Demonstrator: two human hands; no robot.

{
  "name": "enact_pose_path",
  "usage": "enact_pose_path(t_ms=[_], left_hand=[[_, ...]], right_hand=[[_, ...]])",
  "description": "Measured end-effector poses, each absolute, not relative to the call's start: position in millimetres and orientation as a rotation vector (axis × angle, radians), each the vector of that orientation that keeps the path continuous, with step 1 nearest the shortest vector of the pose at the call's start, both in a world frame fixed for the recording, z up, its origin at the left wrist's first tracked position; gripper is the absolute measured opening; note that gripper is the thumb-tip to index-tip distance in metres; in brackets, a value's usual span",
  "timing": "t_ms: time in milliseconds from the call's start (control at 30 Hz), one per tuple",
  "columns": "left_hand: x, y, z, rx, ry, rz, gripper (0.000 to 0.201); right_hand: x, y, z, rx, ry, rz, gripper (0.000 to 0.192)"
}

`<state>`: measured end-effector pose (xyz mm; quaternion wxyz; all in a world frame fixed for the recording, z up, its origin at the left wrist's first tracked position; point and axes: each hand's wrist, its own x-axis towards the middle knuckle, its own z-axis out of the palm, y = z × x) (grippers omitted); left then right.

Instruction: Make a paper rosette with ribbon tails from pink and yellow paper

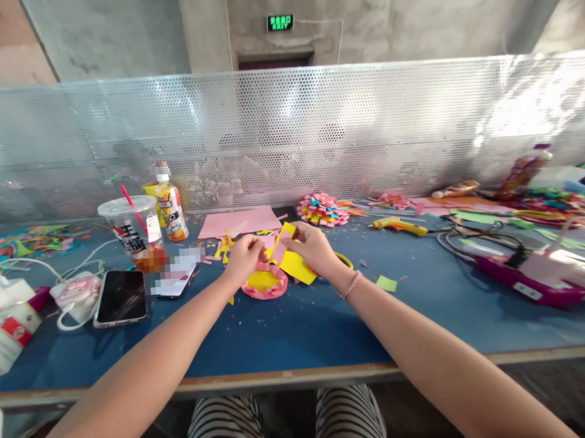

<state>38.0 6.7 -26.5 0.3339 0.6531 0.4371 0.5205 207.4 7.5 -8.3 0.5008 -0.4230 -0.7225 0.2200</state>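
Observation:
My right hand [313, 244] pinches a small piece of yellow and pink paper [283, 243] between thumb and fingers. Close beside it, my left hand [247, 255] has its fingertips pressed together near the lower end of that piece; whatever is between them is too small to make out. Under both hands lies a round pink paper piece [265, 291] with a yellow middle and a cut, fringed edge. A yellow sheet of paper [298, 266] sits just below my right hand. Yellow and pink scraps [224, 250] lie behind my left hand.
At left stand a plastic cup [133, 233] with a red straw, a bottle [170, 211] and a phone [121, 296]. Behind are pink sheets [240, 221] and a layered paper flower [322, 209]. A yellow glue gun [398, 225] and purple power strip [532, 282] lie at right.

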Motion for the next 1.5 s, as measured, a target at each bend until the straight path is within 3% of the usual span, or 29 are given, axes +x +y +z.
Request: enact_pose_path(t_ms=[400,633,833,1133,1300,1500], left_hand=[[31,3,-16,1.84,1.328,1.359,0.024],[17,18,-24,1.94,1.383,1.471,0.002],[10,27,-28,2.17,1.34,1.376,0.031],[31,9,-25,2.082,1.003,1.257,0.022],[37,0,-22,2.078,1.027,1.295,0.02],[38,3,-24,2.047,1.015,1.28,0.023]], right_hand=[[210,12,-10,-0.967,-1.743,0.602,0.029],[205,11,-14,-0.895,-1.721,0.738,0.033],[207,10,-12,-0.856,-1.707,0.74,0.034],[202,7,-14,-0.833,-1.709,0.852,0.033],[195,-1,-13,-0.878,-1.712,0.944,0.021],[197,-1,-10,-0.931,-1.722,0.85,0.023]])
